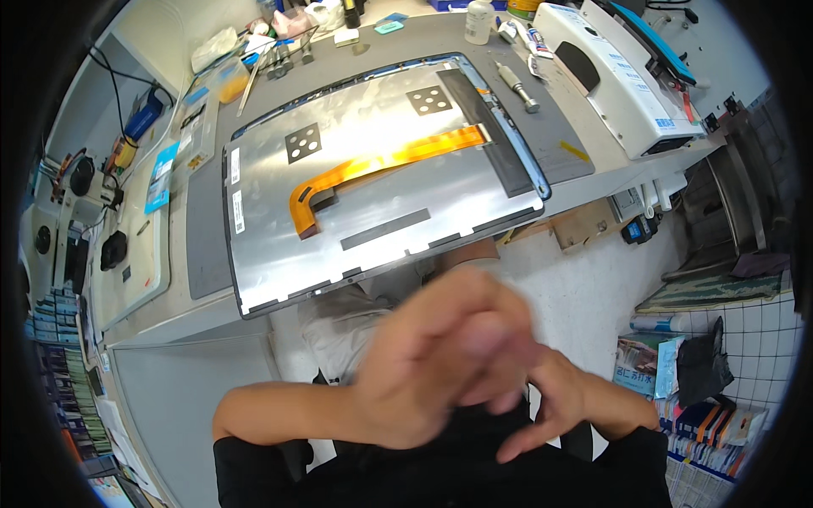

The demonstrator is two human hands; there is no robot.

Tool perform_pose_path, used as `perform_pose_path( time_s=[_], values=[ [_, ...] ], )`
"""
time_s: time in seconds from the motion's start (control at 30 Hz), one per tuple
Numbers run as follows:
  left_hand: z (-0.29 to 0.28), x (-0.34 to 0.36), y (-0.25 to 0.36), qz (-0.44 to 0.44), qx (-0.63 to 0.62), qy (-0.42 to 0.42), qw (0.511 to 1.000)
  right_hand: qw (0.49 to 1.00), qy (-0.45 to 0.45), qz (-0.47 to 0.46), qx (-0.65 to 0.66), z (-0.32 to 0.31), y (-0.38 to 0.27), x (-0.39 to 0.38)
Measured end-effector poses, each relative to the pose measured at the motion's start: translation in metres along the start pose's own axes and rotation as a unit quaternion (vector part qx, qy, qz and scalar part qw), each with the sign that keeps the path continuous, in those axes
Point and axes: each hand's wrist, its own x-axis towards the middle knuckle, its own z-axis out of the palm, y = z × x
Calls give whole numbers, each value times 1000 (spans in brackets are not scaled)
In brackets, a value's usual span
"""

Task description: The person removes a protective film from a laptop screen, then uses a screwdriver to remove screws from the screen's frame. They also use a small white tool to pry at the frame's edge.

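My left hand (pixel 440 360) is raised close in front of my chest, blurred, with its fingers curled in. Whether anything is inside them is hidden. Just behind and to its right is my right hand (pixel 555 394), its thumb stretched out and apart; its other fingers are partly covered by the left hand. Neither hand touches the large silver-backed display panel (pixel 373 203) lying on the bench beyond them. An orange ribbon cable (pixel 389 161) runs across that panel and bends down near its left side. Black tape strips and two dark perforated patches mark the metal.
The panel's near edge overhangs the grey bench mat (pixel 207 233). A screwdriver-like tool (pixel 517 86), a white bottle (pixel 478 23) and a white machine (pixel 622 80) stand or lie behind it, toward the right. On the left is a pale tray (pixel 135 262); shelved packages (pixel 711 423) line the lower right.
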Motion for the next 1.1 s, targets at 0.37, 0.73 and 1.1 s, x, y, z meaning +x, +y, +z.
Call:
perform_pose_path(
  time_s=[0.37,0.73,1.1],
  values=[
    [-38,-13,-20,-145,99,-80,981,951,56,158,-259,-9,-21,-23],
    [-104,-24,-30,-333,159,-69,927,894,18,325,-307,-40,-34,-20],
    [-88,0,-55,-303,-66,-57,949,880,3,290,-376,-41,-42,-9]
  ],
)
